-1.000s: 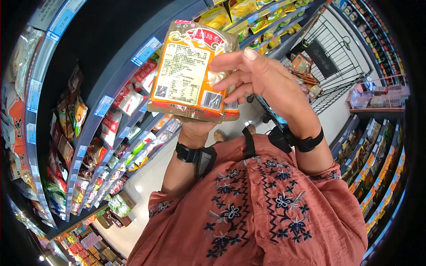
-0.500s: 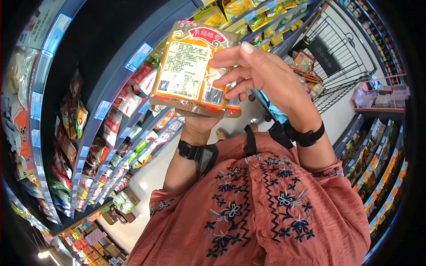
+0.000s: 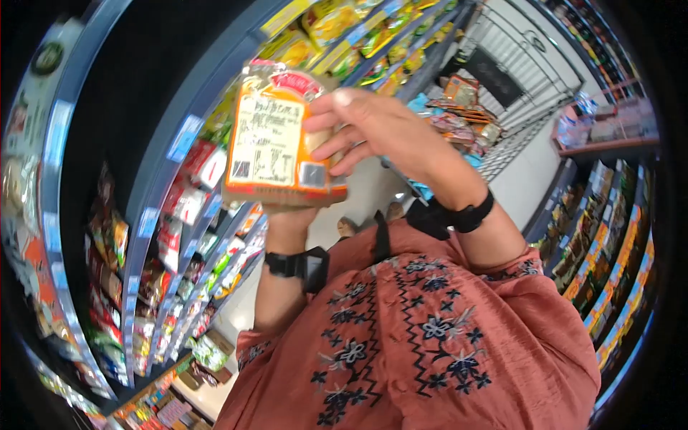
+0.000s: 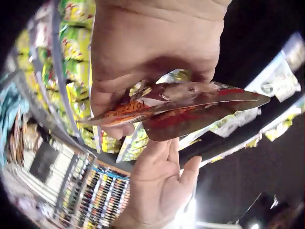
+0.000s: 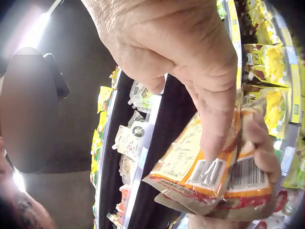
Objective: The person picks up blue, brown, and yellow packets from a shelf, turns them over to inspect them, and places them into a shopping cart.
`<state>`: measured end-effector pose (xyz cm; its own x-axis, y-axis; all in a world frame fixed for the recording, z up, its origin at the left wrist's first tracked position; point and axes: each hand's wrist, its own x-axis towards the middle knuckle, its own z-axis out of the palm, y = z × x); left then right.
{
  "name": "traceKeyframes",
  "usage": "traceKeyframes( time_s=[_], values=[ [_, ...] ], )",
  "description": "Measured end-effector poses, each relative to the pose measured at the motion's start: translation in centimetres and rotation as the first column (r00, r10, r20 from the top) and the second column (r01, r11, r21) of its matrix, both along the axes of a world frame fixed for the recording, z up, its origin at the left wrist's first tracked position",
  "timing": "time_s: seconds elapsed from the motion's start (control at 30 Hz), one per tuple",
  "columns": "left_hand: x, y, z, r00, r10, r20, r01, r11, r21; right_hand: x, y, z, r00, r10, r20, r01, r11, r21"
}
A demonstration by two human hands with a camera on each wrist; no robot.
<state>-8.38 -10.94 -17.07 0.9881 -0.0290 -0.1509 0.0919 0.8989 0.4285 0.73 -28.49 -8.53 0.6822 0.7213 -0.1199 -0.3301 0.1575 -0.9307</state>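
Note:
Two stacked orange-and-brown food packets stand upright in front of the chest, printed backs toward the head camera. My left hand grips both from below, its fingers curled round one side edge. In the head view the packets hide most of that hand. My right hand reaches in from the right with fingers extended across the front packet's face, beside its barcode. Its thumb stands away from the packets in the left wrist view. In the right wrist view two barcodes show side by side, one packet offset behind the other.
Shelves of bagged goods curve along the left, with yellow packets above. A wire shopping cart holding several packets stands at the upper right. More shelving lines the right side.
The packets and both hands have shifted left and slightly down in the head view. The cart's contents show more fully. The left hand's hold and the right fingers' place on the packet look the same.

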Motion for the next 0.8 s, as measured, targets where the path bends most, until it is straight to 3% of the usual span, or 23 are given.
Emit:
traceKeyframes(
  time_s=[0.07,0.1,0.17,0.3,0.4,0.53,0.57,0.67,0.73,0.77,0.8],
  values=[
    [0.2,0.5,-0.8,1.000,-0.025,-0.017,0.029,0.956,0.291,0.8,-1.2,-1.0,1.000,0.010,-0.015,-0.010,1.000,0.010],
    [0.9,0.6,-0.7,0.997,-0.024,-0.074,0.060,0.841,0.537,1.1,-1.8,-1.5,0.999,0.020,-0.046,-0.019,1.000,0.021],
    [2.4,-1.4,1.4,0.998,0.001,-0.065,0.048,0.651,0.757,1.9,-3.0,-2.6,0.992,0.063,-0.105,-0.062,0.998,0.016],
    [3.1,-2.4,-1.9,0.998,-0.066,0.020,-0.007,0.197,0.980,2.0,-5.1,-5.7,0.996,-0.065,-0.061,0.051,0.975,-0.217],
    [3.7,-5.4,0.2,0.990,-0.141,-0.013,-0.021,-0.238,0.971,2.2,-6.1,-9.0,0.980,-0.148,-0.131,0.141,0.988,-0.060],
    [5.5,-7.1,0.7,0.962,-0.268,0.045,-0.109,-0.228,0.967,3.1,-9.2,-10.6,0.880,-0.356,-0.315,0.354,0.933,-0.067],
    [6.1,-7.5,1.3,0.963,-0.262,0.057,-0.099,-0.147,0.984,3.6,-10.4,-11.5,0.874,-0.335,-0.353,0.361,0.933,0.007],
    [6.8,-7.2,0.8,0.959,-0.236,0.159,-0.208,-0.202,0.957,4.9,-14.5,-15.6,0.852,-0.348,-0.392,0.434,0.888,0.155],
    [5.9,-5.6,1.0,0.970,-0.203,0.130,-0.171,-0.196,0.966,5.4,-17.0,-16.6,0.836,-0.399,-0.378,0.470,0.875,0.116],
    [5.3,-4.5,0.3,0.974,-0.163,0.159,-0.176,-0.096,0.980,5.4,-17.5,-17.3,0.802,-0.480,-0.355,0.539,0.838,0.087],
    [4.5,-3.3,1.5,0.991,-0.122,0.059,-0.069,-0.085,0.994,6.7,-19.7,-21.4,0.789,-0.503,-0.354,0.544,0.839,0.020]
  ],
)
